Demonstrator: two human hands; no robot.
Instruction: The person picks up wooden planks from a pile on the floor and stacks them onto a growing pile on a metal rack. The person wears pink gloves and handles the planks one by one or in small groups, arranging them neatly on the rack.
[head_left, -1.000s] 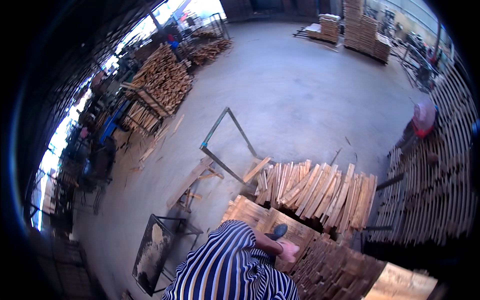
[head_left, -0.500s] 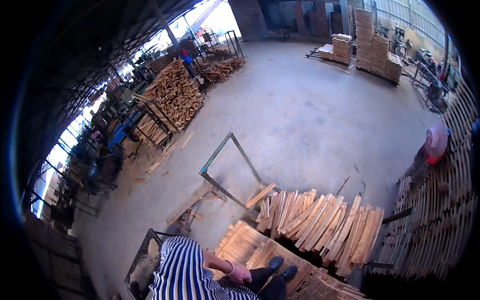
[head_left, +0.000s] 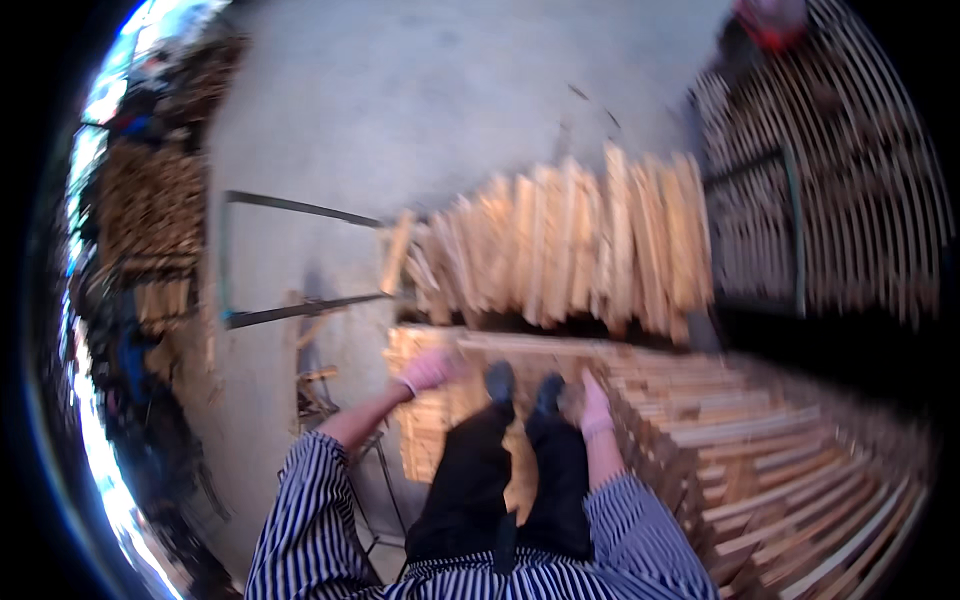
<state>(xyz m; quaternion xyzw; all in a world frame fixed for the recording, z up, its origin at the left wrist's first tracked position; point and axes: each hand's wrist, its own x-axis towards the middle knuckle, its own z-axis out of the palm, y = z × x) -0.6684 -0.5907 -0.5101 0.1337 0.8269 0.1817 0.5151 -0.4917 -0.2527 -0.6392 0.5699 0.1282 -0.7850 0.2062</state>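
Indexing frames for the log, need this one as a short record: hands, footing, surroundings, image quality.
Left hand: over pale boards; contact unclear
Right hand: beside stacked strips; contact unclear
Held items: none visible
Footing: dark shoes on wood, between the hands
Ahead: row of loose wooden pieces
Left of row: metal frame
Top right: another person, partly cut off
Image: blurred

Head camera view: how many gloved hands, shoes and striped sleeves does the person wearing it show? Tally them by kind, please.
Pink-gloved hands: 2
Dark shoes: 2
Striped sleeves: 2
Total: 6
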